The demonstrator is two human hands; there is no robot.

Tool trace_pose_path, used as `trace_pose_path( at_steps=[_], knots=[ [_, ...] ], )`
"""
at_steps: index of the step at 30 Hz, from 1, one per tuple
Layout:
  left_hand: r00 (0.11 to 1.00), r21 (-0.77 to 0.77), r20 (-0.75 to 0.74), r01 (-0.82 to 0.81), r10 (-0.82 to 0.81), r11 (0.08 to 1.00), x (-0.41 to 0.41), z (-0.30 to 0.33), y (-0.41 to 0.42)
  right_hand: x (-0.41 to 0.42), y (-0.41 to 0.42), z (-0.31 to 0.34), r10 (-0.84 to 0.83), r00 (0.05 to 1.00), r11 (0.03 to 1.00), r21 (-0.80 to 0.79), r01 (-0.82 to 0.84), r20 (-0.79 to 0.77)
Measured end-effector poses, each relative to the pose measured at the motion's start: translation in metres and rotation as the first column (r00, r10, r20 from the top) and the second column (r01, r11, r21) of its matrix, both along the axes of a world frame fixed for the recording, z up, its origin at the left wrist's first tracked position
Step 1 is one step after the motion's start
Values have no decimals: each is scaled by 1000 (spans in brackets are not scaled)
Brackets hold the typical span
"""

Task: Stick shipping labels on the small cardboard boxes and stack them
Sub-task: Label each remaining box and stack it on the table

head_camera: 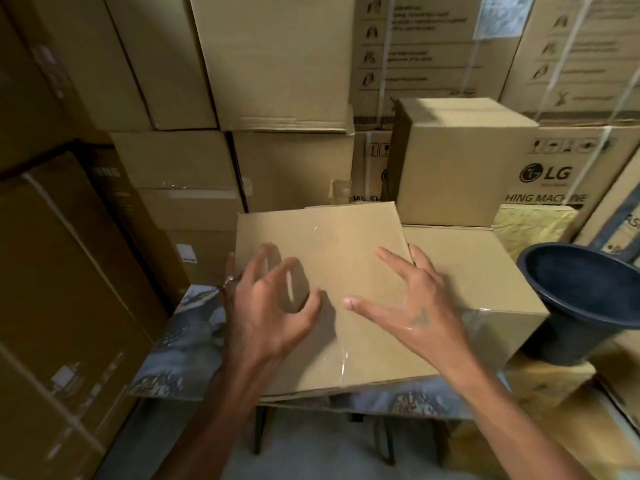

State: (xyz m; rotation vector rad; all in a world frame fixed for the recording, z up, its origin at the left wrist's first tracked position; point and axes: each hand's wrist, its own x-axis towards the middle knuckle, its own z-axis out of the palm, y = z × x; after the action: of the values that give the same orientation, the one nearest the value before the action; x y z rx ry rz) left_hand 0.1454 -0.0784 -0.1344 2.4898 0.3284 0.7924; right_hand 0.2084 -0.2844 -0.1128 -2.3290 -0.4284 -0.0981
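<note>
Head view: left hand and right hand, fingers spread, holding nothing, over box.

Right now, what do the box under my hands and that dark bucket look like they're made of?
The box looks like matte brown corrugated cardboard, with a glossy strip of clear tape down its top. The bucket seems dark moulded plastic, smooth with a dull sheen, though rubber is possible.

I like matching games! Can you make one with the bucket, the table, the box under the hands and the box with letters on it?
Things:
1. bucket
2. table
3. box under the hands
4. LG box

Descriptions:
A. plain brown, taped top
B. dark blue, on the right
C. marbled blue-grey top
D. black print, at the back

Pairs: 1-B, 2-C, 3-A, 4-D
</note>
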Motion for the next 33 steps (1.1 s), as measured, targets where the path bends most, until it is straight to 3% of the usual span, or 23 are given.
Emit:
trace_pose_path(
  at_steps=[2,19,33],
  knots=[
    [999,-50,-18,32,-33,998,0,22,-10,2,-13,22,-12,999,1000,12,12,52],
    [991,179,84,92,-109,980,45,153,-65,44,-83,123,-5,971,990,135,-29,241],
    [976,108,-9,218,-219,970,154,173,-153,134,-174,146,-57,991,982,186,34,119]
  ],
)
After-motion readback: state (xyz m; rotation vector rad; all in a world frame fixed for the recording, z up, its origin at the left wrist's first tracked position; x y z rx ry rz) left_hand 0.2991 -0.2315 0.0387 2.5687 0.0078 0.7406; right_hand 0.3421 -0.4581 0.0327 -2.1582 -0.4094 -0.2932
